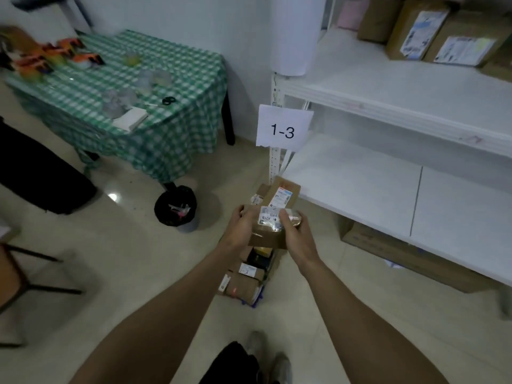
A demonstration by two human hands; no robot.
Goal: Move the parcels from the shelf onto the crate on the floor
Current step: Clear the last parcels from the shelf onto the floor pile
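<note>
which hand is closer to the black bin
Left. The left hand grips the end of the parcel that faces the bin. The right hand holds the opposite end, on the far side of the parcel from the bin.

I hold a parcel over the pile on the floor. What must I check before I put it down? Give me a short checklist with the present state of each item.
1. Grip: the left hand and the right hand hold the parcel at its two ends: ok.
2. Parcel is above the pile: ok.
3. Flat free spot on the pile: cannot tell, the parcel hides it.
4. Pile steady: cannot tell; its boxes lie at different angles and the crate is almost hidden.
5. Shelf emptied: not ok, brown boxes stand on the upper shelf.
</note>
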